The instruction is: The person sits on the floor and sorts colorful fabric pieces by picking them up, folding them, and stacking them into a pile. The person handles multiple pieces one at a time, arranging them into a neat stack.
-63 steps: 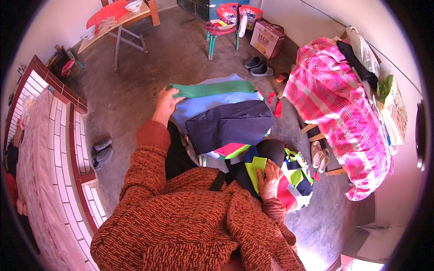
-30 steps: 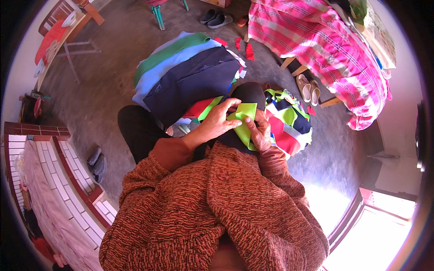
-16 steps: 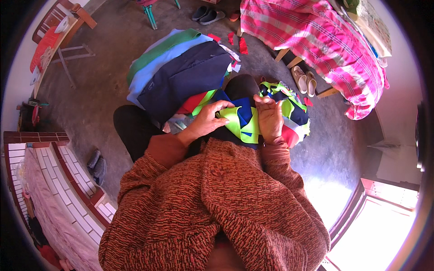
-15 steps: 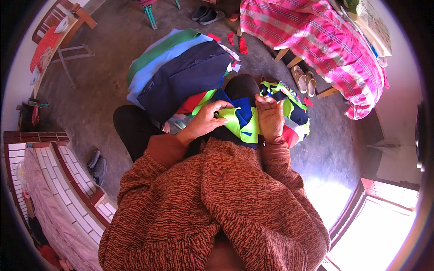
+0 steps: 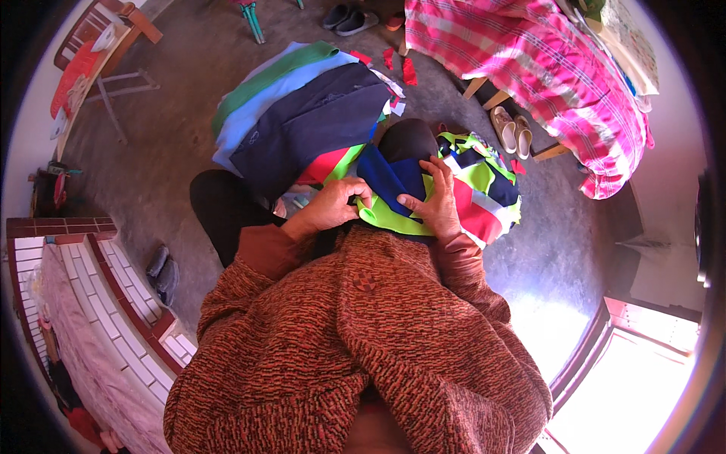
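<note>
My left hand (image 5: pixel 330 207) pinches the edge of a lime-yellow cloth piece (image 5: pixel 393 220) on my lap, thumb and forefinger together. On top of that cloth lies a dark blue strip (image 5: pixel 387 175), its folded part running toward my other hand. My right hand (image 5: pixel 441 206) rests on the blue and yellow cloth with its thumb apart from its stretched fingers. Beyond my left hand stands a large bundle of folded cloth, with a navy piece (image 5: pixel 310 125) in front and light blue and green ones behind. To the right of my right hand lies a heap of mixed scraps (image 5: pixel 499 193).
A bed or bench under a pink checked cover (image 5: pixel 522 83) stands at the far right, with pale shoes (image 5: pixel 513 132) beside it. Red scraps (image 5: pixel 409 72) and dark slippers (image 5: pixel 354 23) lie on the floor. A brick-edged platform (image 5: pixel 113 303) is at left.
My left hand has closed on the yellow cloth's edge. My right hand has turned from palm up to palm down onto the cloth. The blue strip now lies over more of the yellow.
</note>
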A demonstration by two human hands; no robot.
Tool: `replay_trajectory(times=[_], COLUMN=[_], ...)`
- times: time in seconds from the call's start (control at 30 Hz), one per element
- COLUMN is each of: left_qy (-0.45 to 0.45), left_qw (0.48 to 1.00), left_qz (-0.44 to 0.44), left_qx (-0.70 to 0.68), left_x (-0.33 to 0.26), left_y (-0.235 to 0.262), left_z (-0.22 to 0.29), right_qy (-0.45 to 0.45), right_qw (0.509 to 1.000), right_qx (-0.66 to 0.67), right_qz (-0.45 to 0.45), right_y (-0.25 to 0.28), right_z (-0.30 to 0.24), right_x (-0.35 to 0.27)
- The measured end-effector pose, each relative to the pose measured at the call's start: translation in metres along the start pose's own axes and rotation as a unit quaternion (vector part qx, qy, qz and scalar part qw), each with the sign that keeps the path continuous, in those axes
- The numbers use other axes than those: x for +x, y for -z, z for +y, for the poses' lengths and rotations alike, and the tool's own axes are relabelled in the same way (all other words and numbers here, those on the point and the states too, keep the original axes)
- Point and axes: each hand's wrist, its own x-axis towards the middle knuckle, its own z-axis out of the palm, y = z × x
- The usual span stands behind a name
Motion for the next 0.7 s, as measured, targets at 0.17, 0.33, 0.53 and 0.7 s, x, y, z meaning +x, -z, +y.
replay_trajectory(times=[0.17, 0.33, 0.53, 0.7], left_qy=[-0.038, 0.009, -0.01, -0.041], left_qw=[0.999, 0.99, 0.963, 0.947], left_qz=[0.013, 0.005, 0.059, 0.139], left_qx=[-0.003, -0.144, -0.263, -0.286], left_x=[0.001, -0.001, -0.003, -0.008], left_y=[-0.002, 0.001, 0.013, 0.039], left_z=[0.001, 0.008, 0.017, 0.041], right_qy=[0.03, -0.104, -0.191, -0.086], right_qw=[0.998, 0.948, 0.846, 0.95], right_qx=[-0.059, 0.285, 0.449, 0.197], right_qz=[-0.005, 0.099, 0.216, 0.226], right_y=[-0.009, -0.012, -0.011, -0.024], right_z=[0.013, 0.022, 0.047, 0.042], right_x=[-0.003, -0.002, -0.007, -0.004])
